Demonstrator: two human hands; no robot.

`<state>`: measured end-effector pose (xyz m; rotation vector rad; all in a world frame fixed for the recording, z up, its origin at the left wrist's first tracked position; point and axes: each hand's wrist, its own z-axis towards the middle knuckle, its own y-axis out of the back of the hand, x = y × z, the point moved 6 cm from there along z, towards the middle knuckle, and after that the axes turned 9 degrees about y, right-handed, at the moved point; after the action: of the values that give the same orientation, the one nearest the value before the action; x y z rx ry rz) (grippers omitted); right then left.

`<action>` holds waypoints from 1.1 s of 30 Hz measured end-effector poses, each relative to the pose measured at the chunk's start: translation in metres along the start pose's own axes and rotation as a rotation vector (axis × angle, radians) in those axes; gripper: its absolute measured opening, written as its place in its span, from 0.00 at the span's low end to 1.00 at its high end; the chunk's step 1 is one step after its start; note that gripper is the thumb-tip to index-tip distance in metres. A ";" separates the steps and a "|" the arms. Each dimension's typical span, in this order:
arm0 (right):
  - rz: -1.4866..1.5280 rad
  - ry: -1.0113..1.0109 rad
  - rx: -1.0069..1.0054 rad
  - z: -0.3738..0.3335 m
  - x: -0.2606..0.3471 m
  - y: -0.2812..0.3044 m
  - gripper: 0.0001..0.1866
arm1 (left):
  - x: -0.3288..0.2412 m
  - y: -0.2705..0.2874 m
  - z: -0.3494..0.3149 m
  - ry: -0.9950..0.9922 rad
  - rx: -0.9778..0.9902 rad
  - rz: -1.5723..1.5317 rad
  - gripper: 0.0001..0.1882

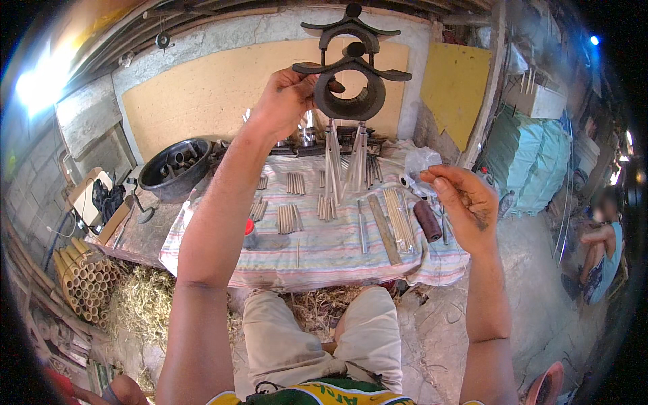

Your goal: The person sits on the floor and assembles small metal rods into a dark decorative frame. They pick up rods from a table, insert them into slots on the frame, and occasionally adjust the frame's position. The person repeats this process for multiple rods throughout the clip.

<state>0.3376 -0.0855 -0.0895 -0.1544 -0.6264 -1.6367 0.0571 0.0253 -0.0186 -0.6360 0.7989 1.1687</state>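
My left hand (286,101) is raised over the far side of the table, its fingers closed on the edge of a wind chime (351,111). The chime has a dark, roof-shaped top with curved eaves and a round hollow ring. Slim metal tubes (331,158) hang beneath it toward the cloth. To the right, my right hand (470,206) is held above the table with thumb and forefinger pinched together. Anything between those fingertips is too small to make out. Close to it lie a dark thread spool (426,221) and a clear plastic bag (423,160).
A striped cloth (270,264) covers the table, with bundles of short tubes (288,219), a wooden strip (383,229) and a red-lidded jar (250,233) on it. A black basin (177,169) stands left. Cut bamboo (84,283) is stacked below. Another person (601,246) sits far right.
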 end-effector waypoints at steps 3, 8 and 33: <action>-0.015 0.021 -0.007 0.000 0.002 0.003 0.10 | 0.001 -0.004 0.001 -0.010 0.012 0.000 0.11; -0.014 0.038 -0.023 0.002 0.007 0.002 0.10 | 0.000 -0.008 0.003 -0.041 -0.016 0.057 0.10; 0.136 0.158 -0.175 0.066 0.018 -0.045 0.18 | -0.026 -0.045 -0.042 -0.345 -0.508 0.668 0.08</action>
<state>0.2752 -0.0680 -0.0400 -0.1895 -0.3444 -1.5534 0.0869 -0.0344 -0.0202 -0.5632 0.4146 2.0680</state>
